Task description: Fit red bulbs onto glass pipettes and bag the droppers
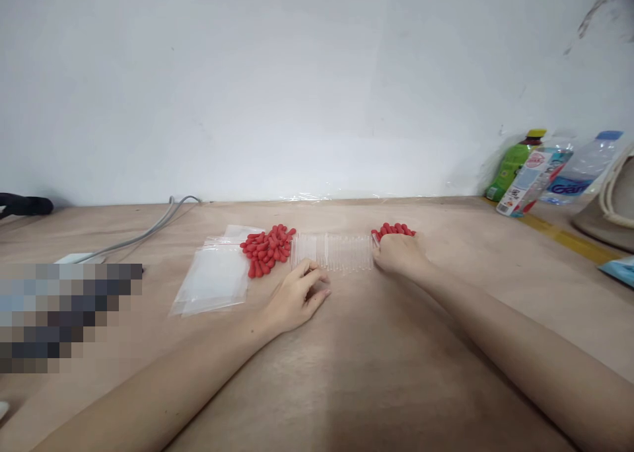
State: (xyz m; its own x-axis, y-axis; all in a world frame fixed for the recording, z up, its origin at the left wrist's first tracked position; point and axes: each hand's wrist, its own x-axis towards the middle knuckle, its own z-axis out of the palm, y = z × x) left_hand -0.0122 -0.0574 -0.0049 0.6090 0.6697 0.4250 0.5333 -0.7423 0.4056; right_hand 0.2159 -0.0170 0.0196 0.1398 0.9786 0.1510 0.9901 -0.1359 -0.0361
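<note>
A row of thin clear tubes (341,252) lies side by side on the wooden table. Red rubber dropper bulbs (267,250) are heaped at its left end, and a second group of red bulbs (395,228) sits at its right end. My left hand (303,295) rests on the table just in front of the row's left part, fingers loosely bent and apart, holding nothing. At the right end of the row, my right hand (400,254) is closed, its fingertips down by the last tubes and the red bulbs. What it pinches is hidden behind the fingers.
Clear zip bags (212,277) lie overlapped left of the heap. A grey cable (148,229) runs along the back left. Against the wall at right stand a green bottle (512,168) and clear bottles (579,174), near a hat-like beige item (607,204). A blurred patch covers the left.
</note>
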